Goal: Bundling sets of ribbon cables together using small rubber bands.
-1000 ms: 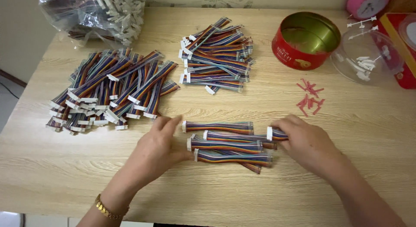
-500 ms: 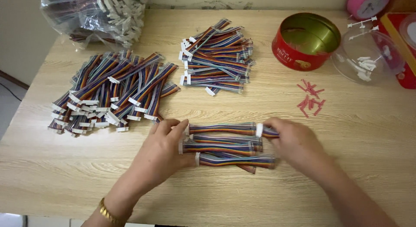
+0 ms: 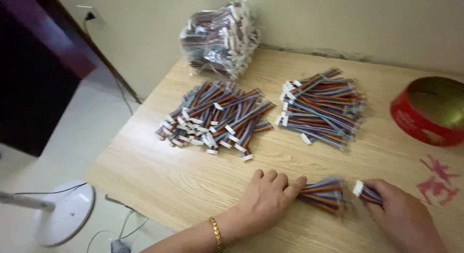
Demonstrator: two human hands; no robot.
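My left hand (image 3: pixel 263 204) is bare, with a thin gold chain bracelet (image 3: pixel 216 232) of small links round the wrist. My right hand (image 3: pixel 403 216) is bare too, ringless as far as shows. No sleeve reaches either forearm.
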